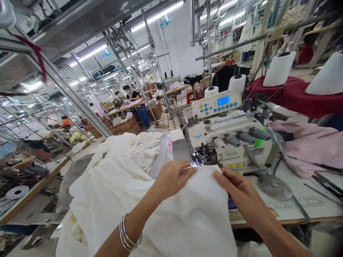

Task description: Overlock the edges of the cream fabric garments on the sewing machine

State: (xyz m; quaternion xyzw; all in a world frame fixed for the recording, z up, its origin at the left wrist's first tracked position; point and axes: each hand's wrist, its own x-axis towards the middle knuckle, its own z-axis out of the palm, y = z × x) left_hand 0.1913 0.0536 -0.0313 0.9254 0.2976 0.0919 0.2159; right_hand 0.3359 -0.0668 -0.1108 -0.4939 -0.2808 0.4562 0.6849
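Observation:
White fabric (187, 210) hangs from both my hands in front of an overlock sewing machine (227, 139). My left hand (171, 178), with silver bangles at the wrist, pinches its upper edge close to the machine's presser foot (197, 160). Farther right, my right hand (238, 189) grips the upper right corner between thumb and fingers. The edge between the hands is stretched fairly straight. A large heap of white cloth (118, 167) lies left of the machine and runs down under my left forearm.
A control panel (216, 104) with a lit screen tops the machine. White thread cones (280, 69) stand behind it on red cloth. At right lie pink fabric (311, 142) and dark scissors (328, 184). A metal frame post (72, 84) slants at left; a co-worker (131, 93) sits farther back.

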